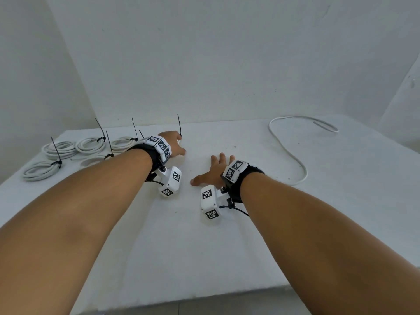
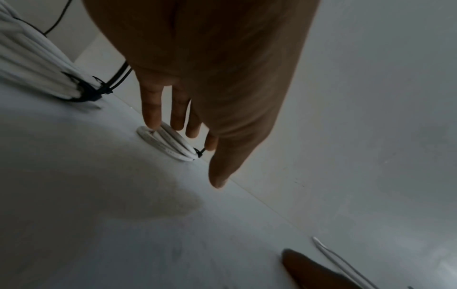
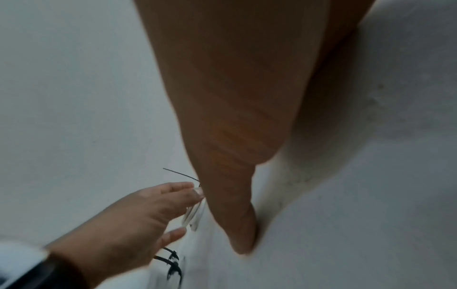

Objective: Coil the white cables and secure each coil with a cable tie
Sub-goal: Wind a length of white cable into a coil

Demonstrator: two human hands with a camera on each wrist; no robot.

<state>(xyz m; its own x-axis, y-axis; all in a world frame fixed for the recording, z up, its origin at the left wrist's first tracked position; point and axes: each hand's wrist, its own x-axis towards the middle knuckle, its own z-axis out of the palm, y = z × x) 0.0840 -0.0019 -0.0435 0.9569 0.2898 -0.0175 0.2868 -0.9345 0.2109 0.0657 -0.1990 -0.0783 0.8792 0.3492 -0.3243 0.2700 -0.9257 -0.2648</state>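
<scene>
A small white coil (image 2: 168, 144) bound by a black cable tie (image 2: 199, 152) lies near the table's far edge. My left hand (image 2: 190, 135) reaches over it, straight fingers (image 2: 152, 115) touching its top. In the head view the left hand (image 1: 176, 142) hides the coil, and only the tie's tail (image 1: 179, 125) sticks up. The right hand (image 1: 212, 170) lies flat on the table, fingers spread, holding nothing. Its thumb (image 3: 242, 234) presses the surface. A loose white cable (image 1: 293, 151) snakes across the right side of the table.
Several tied coils (image 1: 60, 148) with upright black tie tails sit at the table's far left. One of them (image 2: 37, 64) lies close beside my left wrist. The white table (image 1: 204, 246) meets a white wall behind and ends in an edge near me.
</scene>
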